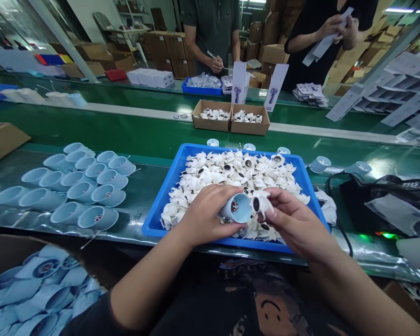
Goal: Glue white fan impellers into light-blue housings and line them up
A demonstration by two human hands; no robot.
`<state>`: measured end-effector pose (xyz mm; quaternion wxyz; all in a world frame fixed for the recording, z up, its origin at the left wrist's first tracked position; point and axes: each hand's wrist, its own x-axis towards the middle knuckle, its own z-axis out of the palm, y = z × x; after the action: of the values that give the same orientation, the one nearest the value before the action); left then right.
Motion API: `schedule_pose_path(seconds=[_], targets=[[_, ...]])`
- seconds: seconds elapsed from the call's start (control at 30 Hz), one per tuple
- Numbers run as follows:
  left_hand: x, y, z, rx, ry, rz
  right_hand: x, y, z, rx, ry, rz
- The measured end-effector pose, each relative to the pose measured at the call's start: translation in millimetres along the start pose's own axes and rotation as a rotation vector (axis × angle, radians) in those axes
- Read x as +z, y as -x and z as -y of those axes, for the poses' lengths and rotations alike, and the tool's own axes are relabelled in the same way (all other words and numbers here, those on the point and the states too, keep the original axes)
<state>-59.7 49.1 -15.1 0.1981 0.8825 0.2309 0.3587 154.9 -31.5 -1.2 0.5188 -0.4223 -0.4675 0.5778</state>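
My left hand (210, 212) is wrapped round a light blue cup-shaped housing (243, 208), its open end facing right with a small copper-coloured part inside. Between the thumb and fingers of my right hand (290, 212) is a white fan blade piece (262, 204) with a dark round hub, held just beside the housing's opening. Both hands are over a blue tray (161, 205) heaped with similar white fan blade pieces (213, 170). Whether the two held parts touch is hard to make out.
Several blue housings (107, 195) stand in rows on the left; more fill a box (49, 289) at lower left. Two cardboard boxes (212, 122) hold small white parts beyond the tray. A black device with cables (381, 200) sits right. Two people (212, 37) work across the line.
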Motion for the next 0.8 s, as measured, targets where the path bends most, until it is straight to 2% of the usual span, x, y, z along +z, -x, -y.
schedule_pose_path(seconds=[0.1, 0.17, 0.3, 0.37, 0.47, 0.53, 0.6, 0.63, 0.67, 0.73, 0.8], targets=[[3.8, 1, -12, 0.088, -0.032, -0.020, 4, 2, 8, -0.251, 0.676, 0.025], [9.3, 3, -21, 0.140, -0.064, -0.059, 7, 2, 13, -0.353, 0.966, 0.039], [19.6, 5, -36, 0.109, -0.120, -0.162, 5, -2, 13, -0.339, 1.005, 0.106], [17.4, 2, -39, 0.108, -0.101, -0.114, 1, -2, 8, -0.350, 0.965, 0.097], [-1.1, -10, -33, 0.146, -0.116, 0.030, -11, 9, -1, -0.540, 0.921, 0.003], [-21.4, -24, -15, 0.074, -0.233, 0.059, -23, 25, -7, -0.652, 0.943, -0.096], [-43.6, -43, 15, -0.141, -0.380, 0.019, -38, 44, -14, -0.673, 1.000, -0.198], [-54.3, -52, 34, -0.295, -0.429, -0.004, -46, 53, -18, -0.665, 1.034, -0.247], [-64.3, -62, 56, -0.391, -0.466, -0.050, -54, 61, -24, -0.657, 1.064, -0.291], [-81.5, -76, 99, -0.536, -0.536, -0.129, -68, 71, -36, -0.647, 1.092, -0.353], [-93.1, -82, 139, -0.685, -0.580, -0.141, -76, 74, -47, -0.654, 1.089, -0.360]])
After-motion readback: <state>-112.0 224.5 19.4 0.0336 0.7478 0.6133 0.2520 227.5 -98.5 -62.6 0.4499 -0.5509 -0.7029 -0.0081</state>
